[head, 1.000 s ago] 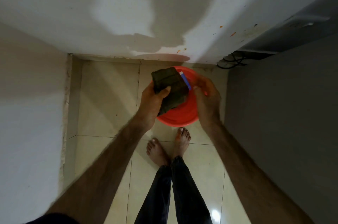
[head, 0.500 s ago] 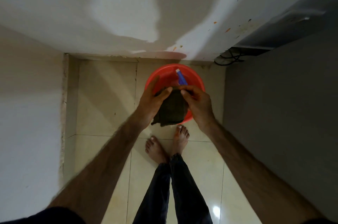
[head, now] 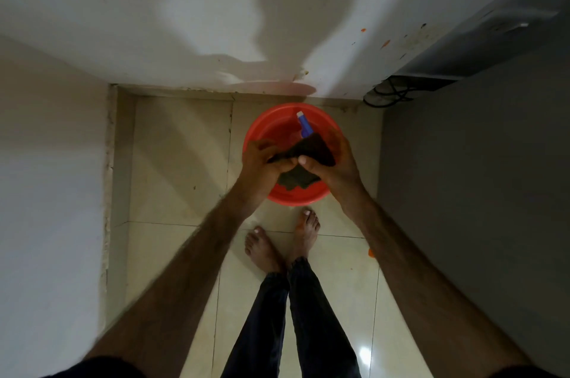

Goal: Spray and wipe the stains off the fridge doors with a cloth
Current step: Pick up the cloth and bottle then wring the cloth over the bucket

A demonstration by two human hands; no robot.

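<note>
Cloth (head: pixel 303 158), dark and crumpled, is clenched by left hand (head: pixel 263 163) and right hand (head: pixel 334 163) over round red basin (head: pixel 296 197); blue bottle (head: pixel 304 124) half hidden.

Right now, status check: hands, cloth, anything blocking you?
Left hand and right hand both gripping dark cloth over red basin. Blue spray bottle lying in basin, untouched. Floor around clear; cables off by the wall.

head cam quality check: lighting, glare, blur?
Head view: dim and uneven, a large shadow across the wall; a small glare spot on the floor tile; wide-angle bending at the edges; left hand and right hand slightly motion-blurred on the cloth over the red basin.
</note>
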